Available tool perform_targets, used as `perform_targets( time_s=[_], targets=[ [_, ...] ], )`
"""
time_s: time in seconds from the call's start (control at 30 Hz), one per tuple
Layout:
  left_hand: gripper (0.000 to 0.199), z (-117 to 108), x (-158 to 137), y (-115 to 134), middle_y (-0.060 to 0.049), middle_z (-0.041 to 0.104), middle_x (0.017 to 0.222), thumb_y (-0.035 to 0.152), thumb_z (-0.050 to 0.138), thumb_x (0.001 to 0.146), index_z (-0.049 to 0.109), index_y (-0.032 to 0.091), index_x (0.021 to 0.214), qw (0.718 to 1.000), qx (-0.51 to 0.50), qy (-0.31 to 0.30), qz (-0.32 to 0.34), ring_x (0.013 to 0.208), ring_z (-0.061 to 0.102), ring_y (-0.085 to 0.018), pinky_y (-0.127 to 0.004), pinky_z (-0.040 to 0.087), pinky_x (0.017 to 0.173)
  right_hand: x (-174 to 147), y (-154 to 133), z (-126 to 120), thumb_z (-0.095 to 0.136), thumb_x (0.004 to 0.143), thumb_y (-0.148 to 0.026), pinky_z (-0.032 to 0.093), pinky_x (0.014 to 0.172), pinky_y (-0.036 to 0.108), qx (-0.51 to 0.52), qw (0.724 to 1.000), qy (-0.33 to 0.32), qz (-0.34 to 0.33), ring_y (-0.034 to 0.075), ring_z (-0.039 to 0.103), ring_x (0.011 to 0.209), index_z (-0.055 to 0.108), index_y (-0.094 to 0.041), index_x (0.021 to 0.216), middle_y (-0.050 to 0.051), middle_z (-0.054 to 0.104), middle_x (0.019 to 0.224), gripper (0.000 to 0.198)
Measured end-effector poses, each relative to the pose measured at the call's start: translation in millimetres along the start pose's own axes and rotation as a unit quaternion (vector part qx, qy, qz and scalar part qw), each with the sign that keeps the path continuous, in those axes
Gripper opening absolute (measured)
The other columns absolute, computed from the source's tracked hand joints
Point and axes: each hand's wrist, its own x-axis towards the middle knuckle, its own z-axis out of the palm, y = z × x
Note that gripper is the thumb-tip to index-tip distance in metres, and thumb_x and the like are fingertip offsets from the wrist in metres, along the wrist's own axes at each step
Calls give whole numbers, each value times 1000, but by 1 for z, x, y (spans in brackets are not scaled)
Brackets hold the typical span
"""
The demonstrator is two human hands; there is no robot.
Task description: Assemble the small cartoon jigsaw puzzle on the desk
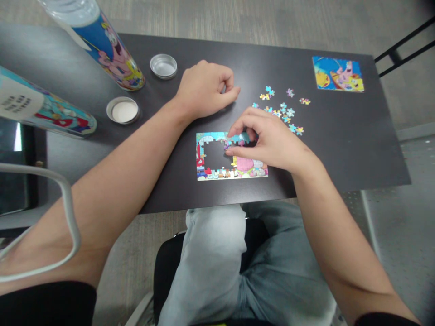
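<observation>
A partly assembled jigsaw puzzle point(251, 170) lies near the front edge of the dark table, its border joined around an open gap in the middle. Over its upper part, my right hand point(268, 138) pinches a small purplish puzzle piece point(226, 145) between thumb and fingers, at the gap's top right. My left hand point(207, 88) rests on the table above the puzzle, loosely curled with no object visible in it. Several loose puzzle pieces point(287, 112) are scattered just beyond my right hand, which partly covers the puzzle and some pieces.
A cartoon picture card point(338, 74) lies at the far right of the table point(353, 136). On the left stand two printed cylindrical containers point(117, 54) point(64, 111), with two round metal lids point(163, 66) point(123, 110) beside them. A white cable point(70, 213) loops across my left forearm.
</observation>
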Motion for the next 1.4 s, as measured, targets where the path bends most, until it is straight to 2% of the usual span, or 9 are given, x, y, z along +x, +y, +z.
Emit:
perform_targets(
  time_s=[0.1, 0.27, 0.5, 0.63, 0.9, 1.1, 1.4],
  targets=[
    [34, 0, 0, -1, -4, 76, 83, 60, 66, 101, 56, 37, 78, 1000, -7, 1, 3, 91, 64, -32, -51, 48, 90, -1, -1, 1, 107, 96, -31, 55, 103, 48, -7, 1000, 2, -4, 29, 68, 102, 83, -28, 117, 4, 76, 118, 32],
    [32, 1, 0, -4, -4, 79, 85, 61, 67, 102, 61, 39, 78, 1000, -10, 8, 8, 94, 68, -33, -53, 50, 92, 1, -3, 2, 101, 98, -30, 54, 105, 49, -12, 1000, -7, 0, 30, 69, 103, 83, -28, 116, 5, 76, 120, 25],
    [33, 2, 0, -2, -2, 76, 83, 58, 65, 102, 56, 37, 78, 1000, -9, 8, 12, 88, 62, -30, -53, 48, 90, -2, -2, -1, 97, 100, -31, 57, 107, 52, -4, 1000, -13, 4, 33, 70, 109, 86, -29, 122, 7, 76, 122, 25],
    [34, 1, -1, -2, -2, 74, 83, 54, 70, 103, 58, 36, 77, 1000, -16, 14, 21, 86, 62, -29, -52, 46, 91, -3, -3, -2, 97, 101, -29, 58, 113, 56, -3, 1000, -16, 0, 33, 71, 108, 85, -31, 119, 6, 75, 120, 22],
    [30, 1, -3, -2, 0, 59, 74, 45, 72, 102, 59, 33, 79, 999, -28, 23, 36, 83, 59, -28, -48, 35, 85, -1, -3, -1, 97, 100, -31, 59, 111, 54, -1, 1000, -18, -2, 32, 69, 105, 88, -30, 117, 6, 75, 117, 19],
    [32, 1, 0, -4, -1, 62, 75, 53, 69, 103, 58, 37, 78, 999, -17, 12, 26, 85, 62, -30, -52, 44, 90, -2, 2, -3, 97, 100, -33, 57, 107, 52, 5, 1000, -11, -11, 31, 70, 102, 88, -30, 118, 5, 73, 113, 20],
    [32, 0, -1, -2, -1, 76, 84, 54, 71, 104, 63, 35, 79, 1000, -11, 10, 17, 87, 65, -29, -50, 46, 92, -2, 2, -3, 98, 101, -36, 58, 106, 53, -7, 1000, -15, -7, 31, 69, 101, 86, -31, 116, 6, 75, 113, 19]
  ],
)
